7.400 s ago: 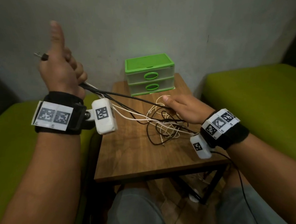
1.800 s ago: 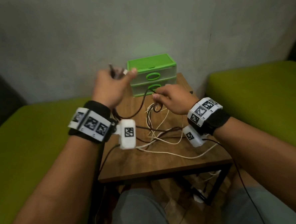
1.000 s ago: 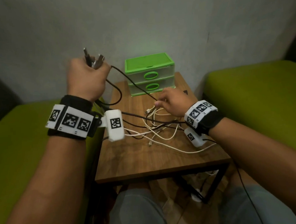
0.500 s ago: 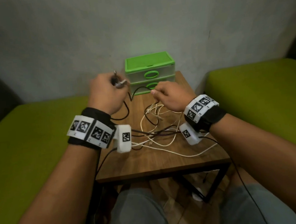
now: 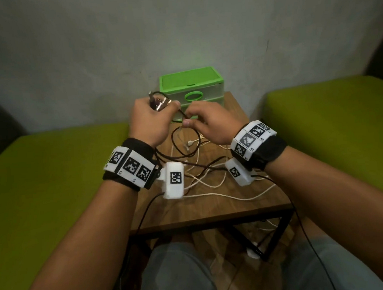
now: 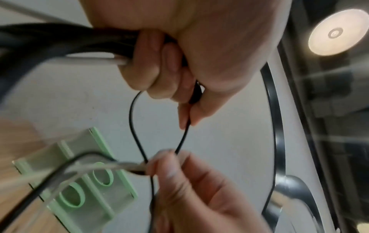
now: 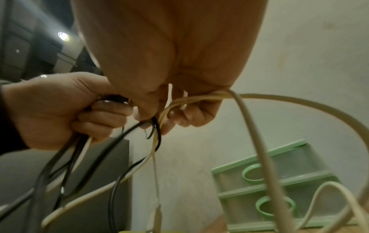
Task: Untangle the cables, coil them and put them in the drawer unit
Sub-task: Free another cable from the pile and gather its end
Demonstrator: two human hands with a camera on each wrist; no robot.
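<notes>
Cables (image 5: 187,143) between both hands' grips.

drawer unit (image 5: 192,93) fronts blocked by both hands (image 5: 209,123), cable tangle (image 5: 201,173) covering table (image 5: 212,208) middle

I count two hands of mine, the left hand (image 5: 150,122) and the right hand (image 5: 209,123). One green plastic drawer unit (image 5: 191,86) stands on one wooden surface (image 5: 212,208), showing two oval drawer handles. Black cables (image 5: 186,145) and white cables (image 5: 222,195) tangle; their number I cannot tell.
</notes>
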